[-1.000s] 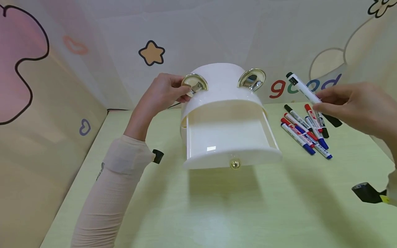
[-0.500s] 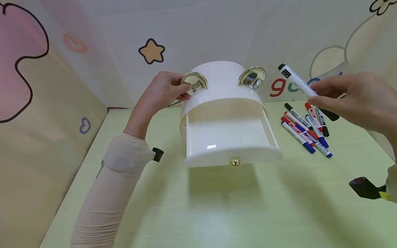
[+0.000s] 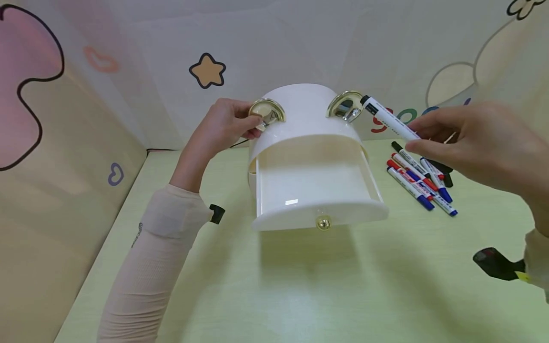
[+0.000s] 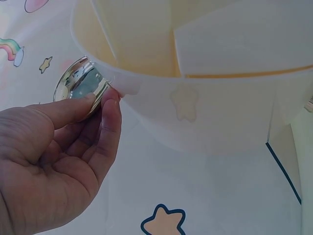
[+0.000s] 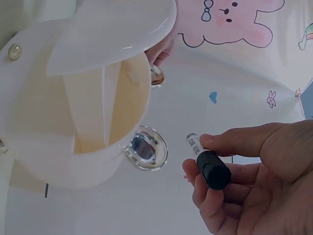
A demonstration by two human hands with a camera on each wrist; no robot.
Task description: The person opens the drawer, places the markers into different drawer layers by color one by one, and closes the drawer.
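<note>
Head view placed the marker [image 3: 392, 119] in your right hand [image 3: 476, 138], raised above the table [image 3: 317, 305] to the right of the white box [image 3: 300, 105], its upper end slanting toward the box. Your thumb and fingers pinched the barrel, partly closed around it; in the right wrist view the black cap [image 5: 216, 171] pointed toward the camera. The marker was probably light and stiff, with a smooth barrel liable to turn under loose fingertips; mid-barrel was the suitable grip point. The box appeared to be rigid, glossy plastic, likely light enough to shift when knocked; the left gold ear [image 3: 268, 109] offered a convenient hold. Your left hand [image 3: 225, 125] pinched that ear between thumb and fingers, forearm extended forward beside the box. The drawer [image 3: 296, 215] stood open toward you. Loose markers [image 3: 409, 188] lay on the table, right of the box.
</note>
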